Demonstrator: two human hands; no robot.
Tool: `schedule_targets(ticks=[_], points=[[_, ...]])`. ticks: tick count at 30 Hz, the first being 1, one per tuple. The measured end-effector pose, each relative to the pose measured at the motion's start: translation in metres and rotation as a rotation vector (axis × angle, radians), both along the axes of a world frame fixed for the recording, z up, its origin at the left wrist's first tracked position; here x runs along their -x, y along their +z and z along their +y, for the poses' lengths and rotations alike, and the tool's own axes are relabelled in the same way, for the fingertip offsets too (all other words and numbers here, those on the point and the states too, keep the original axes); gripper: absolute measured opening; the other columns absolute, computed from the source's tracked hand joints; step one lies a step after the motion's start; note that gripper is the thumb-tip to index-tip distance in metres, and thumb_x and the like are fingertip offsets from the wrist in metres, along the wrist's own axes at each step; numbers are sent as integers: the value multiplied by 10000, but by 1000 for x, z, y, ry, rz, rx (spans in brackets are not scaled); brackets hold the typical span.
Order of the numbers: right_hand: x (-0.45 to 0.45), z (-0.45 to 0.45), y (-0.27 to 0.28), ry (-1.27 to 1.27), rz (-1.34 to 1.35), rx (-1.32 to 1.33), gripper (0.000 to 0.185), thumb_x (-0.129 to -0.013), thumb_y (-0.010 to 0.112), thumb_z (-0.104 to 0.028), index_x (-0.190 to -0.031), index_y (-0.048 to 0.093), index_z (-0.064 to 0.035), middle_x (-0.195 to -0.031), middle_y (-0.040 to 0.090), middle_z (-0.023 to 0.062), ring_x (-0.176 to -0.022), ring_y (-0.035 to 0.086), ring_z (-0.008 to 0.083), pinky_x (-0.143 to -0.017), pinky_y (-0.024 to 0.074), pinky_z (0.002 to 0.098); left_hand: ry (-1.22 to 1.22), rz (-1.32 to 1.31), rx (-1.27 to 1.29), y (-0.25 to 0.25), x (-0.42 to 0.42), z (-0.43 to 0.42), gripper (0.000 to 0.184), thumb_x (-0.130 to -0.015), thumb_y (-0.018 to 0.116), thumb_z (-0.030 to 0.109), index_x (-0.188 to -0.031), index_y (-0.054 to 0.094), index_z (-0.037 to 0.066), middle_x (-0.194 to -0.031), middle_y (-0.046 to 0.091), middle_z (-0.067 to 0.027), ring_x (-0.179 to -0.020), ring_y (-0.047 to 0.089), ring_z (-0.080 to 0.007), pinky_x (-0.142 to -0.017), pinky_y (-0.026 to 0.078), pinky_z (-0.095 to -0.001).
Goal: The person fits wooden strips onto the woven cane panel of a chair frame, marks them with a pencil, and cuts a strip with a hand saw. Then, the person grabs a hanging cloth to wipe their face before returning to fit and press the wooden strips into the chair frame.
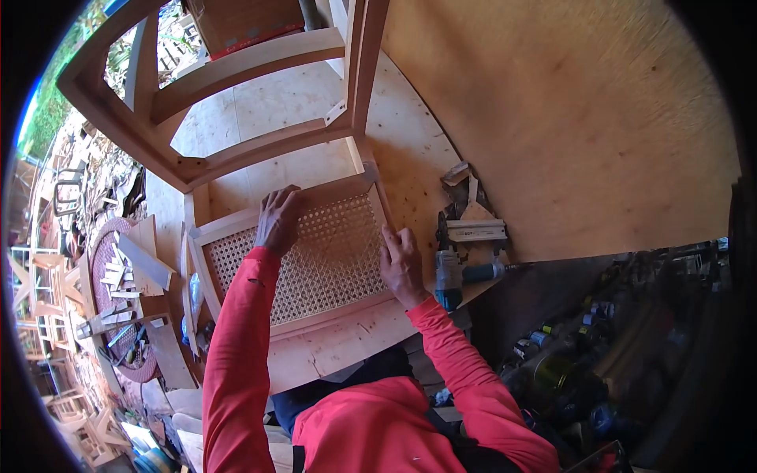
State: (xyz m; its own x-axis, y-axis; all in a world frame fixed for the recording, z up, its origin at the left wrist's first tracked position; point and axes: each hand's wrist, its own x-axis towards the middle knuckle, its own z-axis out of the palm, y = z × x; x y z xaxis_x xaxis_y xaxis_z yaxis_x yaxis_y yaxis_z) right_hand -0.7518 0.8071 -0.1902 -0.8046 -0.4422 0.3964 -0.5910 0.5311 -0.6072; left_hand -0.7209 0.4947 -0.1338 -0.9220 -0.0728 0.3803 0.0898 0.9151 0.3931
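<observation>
A wooden chair frame (260, 141) lies on a pale plywood table (339, 347). Its woven cane panel (335, 260) faces up within a wooden border. My left hand (278, 221) rests on the far border of the panel, fingers bent over the wood; whatever is under the fingertips is hidden. My right hand (403, 264) is at the right border, its fingers curled around the edge of the frame. Both sleeves are red.
A power tool (449, 276) and wood scraps (477, 211) lie to the right. A large plywood sheet (568, 126) fills the upper right. Wood offcuts and hand tools lie on a round woven surface (142, 369) at left. Cans and bottles (552, 370) stand lower right.
</observation>
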Motion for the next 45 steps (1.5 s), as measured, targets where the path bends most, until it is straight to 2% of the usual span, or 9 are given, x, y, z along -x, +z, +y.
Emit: schedule_targets(ticks=[8, 11, 14, 16, 21, 30, 39, 42, 45], points=[[7, 4, 3, 32, -24, -22, 506, -911, 725, -23, -1409, 640, -11, -1062, 554, 189, -957, 621, 374, -800, 553, 494, -5, 5, 19, -2, 1, -1, 332, -898, 724, 38, -1217, 698, 128, -1288, 690, -100, -1237, 614, -373, -1082, 463, -517], [14, 5, 2, 50, -12, -2, 487, -908, 729, -34, -1388, 649, -19, -1058, 571, 198, -953, 641, 388, -796, 556, 503, 130, 148, 189, 10, -5, 22, 342, -910, 734, 47, -1243, 716, 124, -1275, 688, -116, -1226, 618, -368, -1063, 481, -515], [10, 12, 4, 68, -50, -15, 468, -907, 733, -50, -1368, 656, -29, -1052, 586, 209, -943, 660, 414, -798, 559, 512, 12, -4, -79, 25, -40, 80, 340, -933, 759, 85, -1269, 719, 111, -1294, 686, -136, -1201, 623, -383, -1015, 515, -525], [15, 13, 15, 81, -95, -13, 466, -907, 737, -61, -1365, 657, -36, -1053, 590, 217, -937, 664, 427, -805, 563, 514, -173, -72, -53, 0, -75, 115, 337, -927, 758, 95, -1262, 728, 114, -1263, 689, -122, -1161, 624, -360, -1010, 518, -495], [19, 12, 17, 91, -71, -70, 482, -904, 745, -77, -1375, 652, -31, -1055, 585, 229, -939, 667, 428, -824, 573, 509, -119, -153, 9, -37, -121, 178, 323, -901, 743, 161, -1223, 728, 146, -1172, 677, -99, -1107, 625, -314, -938, 479, -458], [20, 9, 10, 98, -12, -86, 487, -906, 700, -69, -1385, 633, -7, -1071, 577, 235, -926, 671, 433, -810, 578, 521, -98, -99, -59, -39, -125, 188, 247, -874, 702, 132, -1117, 736, 165, -1072, 662, -45, -1047, 620, -292, -937, 447, -440], [18, 3, 8, 58, -14, -125, 241, -890, 713, -73, -1081, 583, -3, -1075, 572, 238, -906, 670, 448, -775, 573, 540, -58, -77, -75, -39, -127, 193, 238, -857, 702, 112, -1082, 765, 160, -1051, 661, -44, -1032, 613, -294, -919, 449, -445], [17, 1, 4, 22, -41, -137, 225, -895, 727, -80, -1046, 578, -4, -1077, 572, 240, -912, 676, 448, -776, 570, 545, -21, -88, -58, -42, -128, 196, 246, -859, 699, 101, -1085, 768, 169, -1053, 661, -47, -1040, 608, -301, -915, 451, -448], [24, 10, 12, 91, -91, -154, 286, -894, 762, -101, -1120, 635, 19, -1082, 581, 220, -906, 685, 425, -790, 578, 512, -17, -75, -69, -36, -130, 201, 274, -865, 695, 88, -1107, 775, 190, -1062, 661, -51, -1048, 603, -309, -913, 450, -451]])
